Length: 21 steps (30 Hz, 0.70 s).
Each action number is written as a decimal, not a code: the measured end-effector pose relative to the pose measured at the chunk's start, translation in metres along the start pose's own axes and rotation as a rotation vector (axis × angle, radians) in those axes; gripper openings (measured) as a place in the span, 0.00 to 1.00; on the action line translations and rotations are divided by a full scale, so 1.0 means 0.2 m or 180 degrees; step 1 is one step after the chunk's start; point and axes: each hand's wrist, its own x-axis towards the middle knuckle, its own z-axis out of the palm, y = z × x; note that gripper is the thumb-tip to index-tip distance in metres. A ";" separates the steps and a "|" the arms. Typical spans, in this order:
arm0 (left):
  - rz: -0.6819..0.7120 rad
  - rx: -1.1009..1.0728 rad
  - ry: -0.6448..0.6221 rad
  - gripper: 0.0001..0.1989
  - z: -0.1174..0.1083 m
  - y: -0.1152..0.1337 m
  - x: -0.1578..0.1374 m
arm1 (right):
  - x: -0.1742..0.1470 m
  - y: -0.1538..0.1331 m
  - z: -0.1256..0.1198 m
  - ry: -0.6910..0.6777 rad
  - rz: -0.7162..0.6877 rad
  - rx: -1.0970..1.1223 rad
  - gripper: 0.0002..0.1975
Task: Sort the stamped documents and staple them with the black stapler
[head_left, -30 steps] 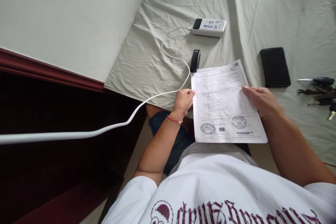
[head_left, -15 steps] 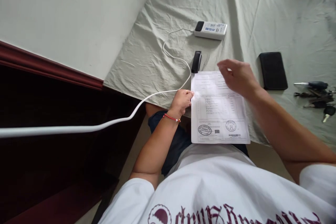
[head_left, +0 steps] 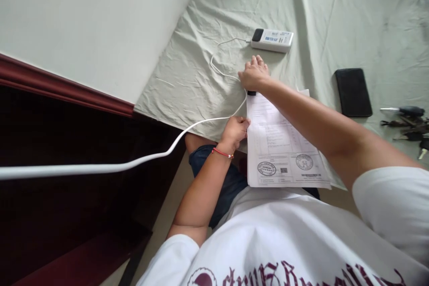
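The left hand (head_left: 235,128) pinches the left edge of a printed paper form (head_left: 284,147), thumb and fingers closed on the sheet, which lies half on the edge of the bed (head_left: 301,4) and half over the person's lap. The right hand (head_left: 254,73) reaches across the sheet to its far end and is curled down over a small black stapler (head_left: 251,93); only a sliver of that shows under the fingers, so I cannot tell whether the grip has fully closed. The paper looks light, thin and floppy, easy to crease or slide on the wrinkled cloth, so the edge pinch with support from below suits it. The stapler should be stiff and compact, best taken around its body. It sits just beyond the top-left corner of the form, touching or nearly so, beside a white cable (head_left: 187,132) running to a white power bank (head_left: 272,40). A black phone (head_left: 353,93) and keys (head_left: 407,123) lie well apart to the right
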 end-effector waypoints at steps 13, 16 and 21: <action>0.0020 0.0167 -0.0133 0.22 -0.01 -0.03 -0.02 | -0.11 0.09 0.00 0.0011 -0.0428 0.0059 0.25; 0.0066 0.0300 -0.0184 0.23 -0.01 -0.04 -0.01 | -0.16 0.07 -0.01 0.0002 -0.0358 -0.0061 0.25; 0.0053 0.0412 -0.0292 0.22 -0.02 -0.07 0.02 | -0.23 0.04 -0.01 0.0196 -0.0444 -0.0092 0.28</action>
